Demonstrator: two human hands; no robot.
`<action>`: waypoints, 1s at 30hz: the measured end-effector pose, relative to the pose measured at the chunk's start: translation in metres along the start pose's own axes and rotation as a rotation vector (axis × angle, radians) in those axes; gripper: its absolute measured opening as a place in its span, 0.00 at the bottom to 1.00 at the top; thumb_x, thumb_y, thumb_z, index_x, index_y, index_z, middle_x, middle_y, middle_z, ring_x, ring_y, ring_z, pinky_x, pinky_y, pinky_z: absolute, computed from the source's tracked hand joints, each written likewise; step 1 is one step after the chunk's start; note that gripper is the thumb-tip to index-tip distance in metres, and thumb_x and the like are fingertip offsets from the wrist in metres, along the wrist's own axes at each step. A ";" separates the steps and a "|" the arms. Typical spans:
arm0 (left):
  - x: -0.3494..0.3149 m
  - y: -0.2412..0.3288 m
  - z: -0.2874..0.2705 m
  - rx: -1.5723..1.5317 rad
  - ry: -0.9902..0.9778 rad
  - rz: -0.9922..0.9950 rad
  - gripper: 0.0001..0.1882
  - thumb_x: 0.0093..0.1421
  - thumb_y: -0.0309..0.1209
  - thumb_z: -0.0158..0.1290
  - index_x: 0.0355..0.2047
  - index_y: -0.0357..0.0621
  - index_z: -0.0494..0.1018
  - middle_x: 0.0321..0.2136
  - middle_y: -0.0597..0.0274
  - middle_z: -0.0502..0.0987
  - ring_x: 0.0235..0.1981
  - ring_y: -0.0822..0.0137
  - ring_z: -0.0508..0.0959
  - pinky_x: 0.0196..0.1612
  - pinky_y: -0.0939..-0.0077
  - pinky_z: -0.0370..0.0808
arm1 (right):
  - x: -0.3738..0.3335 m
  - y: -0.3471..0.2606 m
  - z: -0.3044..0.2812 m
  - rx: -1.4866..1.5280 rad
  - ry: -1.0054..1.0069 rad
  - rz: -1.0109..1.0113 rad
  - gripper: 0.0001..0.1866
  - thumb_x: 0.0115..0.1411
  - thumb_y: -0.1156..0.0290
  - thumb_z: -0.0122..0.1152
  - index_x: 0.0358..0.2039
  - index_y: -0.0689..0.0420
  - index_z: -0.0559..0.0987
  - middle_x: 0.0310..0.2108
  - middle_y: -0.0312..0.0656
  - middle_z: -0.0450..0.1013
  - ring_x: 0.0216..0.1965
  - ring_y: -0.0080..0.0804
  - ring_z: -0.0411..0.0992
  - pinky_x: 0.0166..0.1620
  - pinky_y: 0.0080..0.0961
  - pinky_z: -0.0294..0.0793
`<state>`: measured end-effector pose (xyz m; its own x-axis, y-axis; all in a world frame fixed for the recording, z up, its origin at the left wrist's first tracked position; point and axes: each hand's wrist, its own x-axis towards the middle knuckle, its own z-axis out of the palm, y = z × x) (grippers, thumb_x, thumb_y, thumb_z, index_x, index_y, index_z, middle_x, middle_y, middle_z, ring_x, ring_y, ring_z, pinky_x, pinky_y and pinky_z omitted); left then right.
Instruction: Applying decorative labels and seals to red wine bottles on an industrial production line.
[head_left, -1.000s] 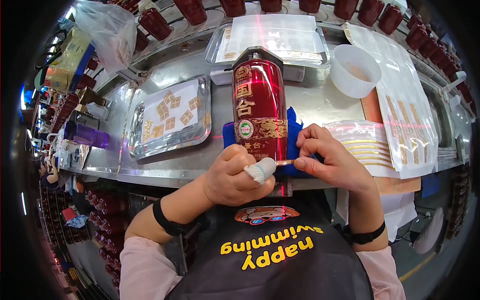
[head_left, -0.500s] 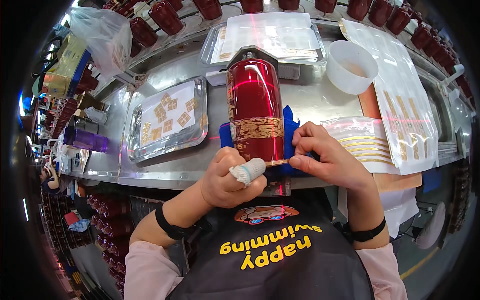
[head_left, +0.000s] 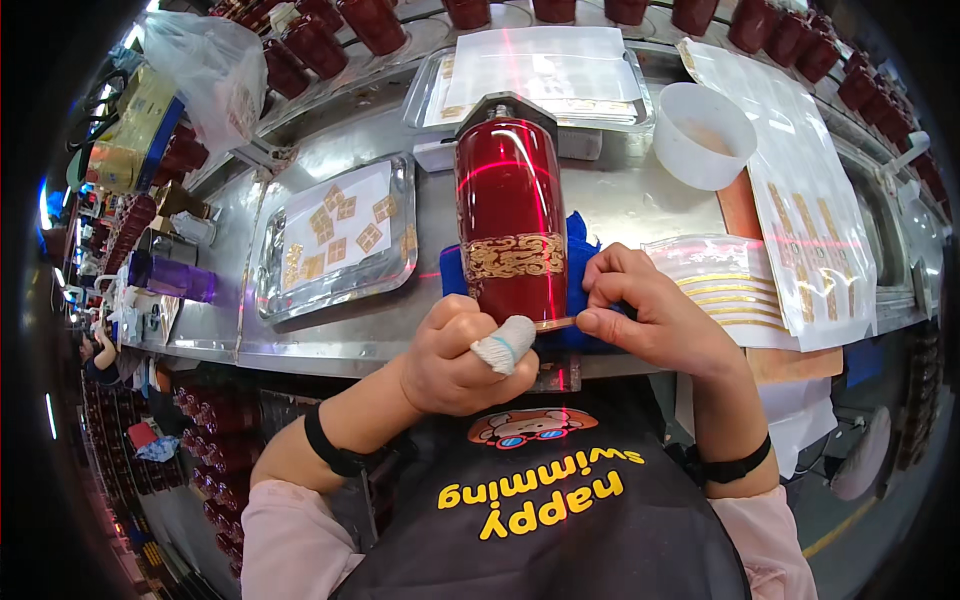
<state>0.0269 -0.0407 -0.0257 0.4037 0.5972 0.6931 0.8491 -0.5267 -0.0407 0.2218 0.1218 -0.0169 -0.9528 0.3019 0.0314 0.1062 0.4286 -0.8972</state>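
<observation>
A glossy dark red bottle (head_left: 508,205) lies on a blue cloth (head_left: 580,262), its neck pointing away from me and its base toward me. Around its lower body runs an ornate gold band (head_left: 514,257). A thin gold strip (head_left: 556,324) lies along the base edge, its right end between the thumb and forefinger of my right hand (head_left: 640,312). My left hand (head_left: 458,358) is closed against the left side of the base. One of its fingers wears a white fabric cover (head_left: 503,346). The fingertips against the bottle are partly hidden.
At left is a metal tray (head_left: 340,300) with gold square stickers on paper. A paper-covered tray (head_left: 535,65) and a white tub (head_left: 705,135) stand behind. Sheets of gold strips (head_left: 725,300) lie at right. Red bottles (head_left: 370,25) line the far side.
The bottle has turned about its length: lettering along its left side is out of sight and the band shows another part. Both hands stay nearly in place. The far bottles have shifted along their row.
</observation>
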 end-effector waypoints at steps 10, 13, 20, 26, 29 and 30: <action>0.005 -0.004 0.002 0.001 -0.027 0.090 0.14 0.30 0.29 0.60 0.23 0.53 0.75 0.40 0.69 0.72 0.32 0.67 0.67 0.33 0.70 0.65 | 0.000 0.001 0.003 0.044 0.055 -0.010 0.11 0.55 0.64 0.65 0.27 0.59 0.76 0.39 0.45 0.66 0.46 0.43 0.61 0.51 0.34 0.62; 0.004 0.000 0.000 -0.032 0.020 0.000 0.14 0.35 0.25 0.61 0.25 0.51 0.74 0.38 0.70 0.72 0.29 0.69 0.68 0.30 0.72 0.66 | 0.001 -0.001 0.004 0.009 0.059 -0.006 0.11 0.55 0.64 0.65 0.27 0.59 0.76 0.39 0.45 0.66 0.45 0.43 0.61 0.51 0.35 0.62; 0.005 -0.003 0.007 0.040 -0.051 0.100 0.15 0.30 0.30 0.58 0.24 0.55 0.76 0.39 0.71 0.72 0.31 0.66 0.67 0.32 0.70 0.64 | 0.002 -0.003 0.005 -0.010 0.058 -0.003 0.11 0.55 0.65 0.65 0.26 0.59 0.76 0.38 0.45 0.66 0.44 0.44 0.61 0.50 0.34 0.62; 0.003 -0.001 0.004 -0.006 0.026 0.011 0.14 0.31 0.29 0.59 0.24 0.54 0.75 0.39 0.70 0.73 0.31 0.66 0.66 0.32 0.71 0.64 | 0.001 -0.003 0.005 -0.006 0.084 -0.002 0.11 0.55 0.65 0.65 0.25 0.59 0.76 0.38 0.45 0.66 0.44 0.43 0.61 0.51 0.34 0.62; 0.006 -0.002 0.004 0.046 -0.005 0.093 0.14 0.31 0.28 0.60 0.24 0.53 0.75 0.39 0.69 0.73 0.32 0.66 0.66 0.33 0.71 0.64 | 0.002 -0.002 0.006 -0.003 0.073 -0.010 0.11 0.55 0.66 0.65 0.26 0.59 0.76 0.38 0.45 0.66 0.45 0.43 0.61 0.51 0.33 0.62; 0.008 -0.002 0.005 0.048 -0.004 0.091 0.14 0.31 0.28 0.60 0.24 0.53 0.75 0.39 0.69 0.73 0.32 0.66 0.66 0.33 0.71 0.64 | 0.002 -0.002 0.006 0.001 0.073 0.000 0.11 0.55 0.66 0.65 0.26 0.59 0.76 0.38 0.45 0.66 0.45 0.43 0.61 0.51 0.33 0.62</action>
<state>0.0295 -0.0322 -0.0237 0.4811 0.5508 0.6820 0.8243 -0.5491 -0.1380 0.2179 0.1167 -0.0173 -0.9297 0.3627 0.0634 0.1058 0.4282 -0.8974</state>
